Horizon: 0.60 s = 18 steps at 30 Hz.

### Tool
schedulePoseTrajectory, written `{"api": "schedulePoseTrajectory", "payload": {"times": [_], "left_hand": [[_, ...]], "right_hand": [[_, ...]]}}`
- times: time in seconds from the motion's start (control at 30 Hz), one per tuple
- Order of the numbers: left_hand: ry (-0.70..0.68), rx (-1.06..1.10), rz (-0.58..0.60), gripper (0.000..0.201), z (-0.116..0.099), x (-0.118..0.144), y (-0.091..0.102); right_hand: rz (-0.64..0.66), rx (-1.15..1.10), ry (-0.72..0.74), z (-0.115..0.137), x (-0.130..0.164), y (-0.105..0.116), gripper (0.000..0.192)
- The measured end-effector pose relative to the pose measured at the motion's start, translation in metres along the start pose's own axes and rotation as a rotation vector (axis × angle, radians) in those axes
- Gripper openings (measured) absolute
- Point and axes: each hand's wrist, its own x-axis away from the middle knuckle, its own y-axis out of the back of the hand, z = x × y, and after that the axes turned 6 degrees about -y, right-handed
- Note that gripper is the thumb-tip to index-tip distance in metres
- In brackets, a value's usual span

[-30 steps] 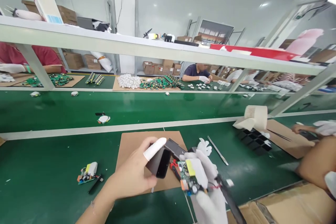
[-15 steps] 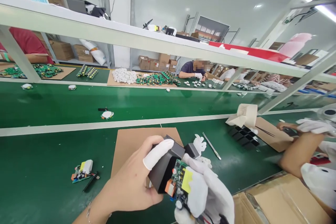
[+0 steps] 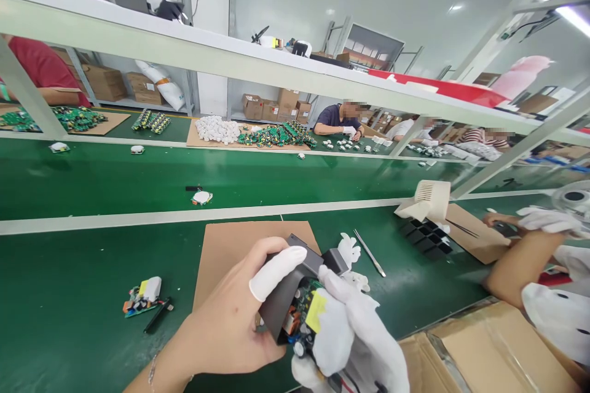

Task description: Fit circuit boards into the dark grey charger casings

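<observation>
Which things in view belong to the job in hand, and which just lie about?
In the job:
black case, in left hand
circuit board, in right hand, partly inside the case

Apparently just lying about:
tweezers
beige vented piece
cardboard box, lower right

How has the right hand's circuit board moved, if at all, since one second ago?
Yes: against the cardboard sheet below, the circuit board went left, its end inside the black case.

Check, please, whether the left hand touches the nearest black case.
Touching. The head view shows the left hand curled around the case, one white-covered finger lying along it.
</observation>
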Motion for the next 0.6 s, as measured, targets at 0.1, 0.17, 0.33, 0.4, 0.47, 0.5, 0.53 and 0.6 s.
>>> {"api": "schedulePoseTrajectory", "payload": {"times": [0.1, 0.17, 0.33, 0.4, 0.47, 0.5, 0.53, 0.6], "left_hand": [[-0.035, -0.004, -0.001, 0.085, 0.001, 0.001, -0.001], [-0.052, -0.005, -0.006, 0.085, 0.002, 0.001, -0.001], [-0.059, -0.004, -0.010, 0.081, 0.001, 0.001, -0.001], [-0.054, -0.019, -0.009, 0.079, 0.002, 0.001, -0.002], [-0.055, -0.031, -0.008, 0.078, 0.002, 0.001, -0.002], [-0.059, -0.034, -0.009, 0.077, 0.002, 0.001, -0.003], [-0.063, -0.034, -0.011, 0.076, 0.003, 0.001, -0.003], [-0.067, -0.031, -0.015, 0.076, 0.003, 0.001, -0.003]], "right_hand": [[-0.049, 0.053, 0.070, 0.004, 0.000, -0.002, 0.058], [-0.076, 0.070, 0.113, 0.008, -0.001, -0.005, 0.060], [-0.150, 0.076, 0.152, 0.018, -0.003, -0.012, 0.058], [-0.167, 0.058, 0.156, 0.019, -0.004, -0.015, 0.055], [-0.161, 0.051, 0.154, 0.020, -0.005, -0.016, 0.053], [-0.155, 0.055, 0.154, 0.021, -0.005, -0.017, 0.053], [-0.152, 0.065, 0.156, 0.021, -0.005, -0.016, 0.055], [-0.156, 0.087, 0.163, 0.022, -0.006, -0.016, 0.060]]}}
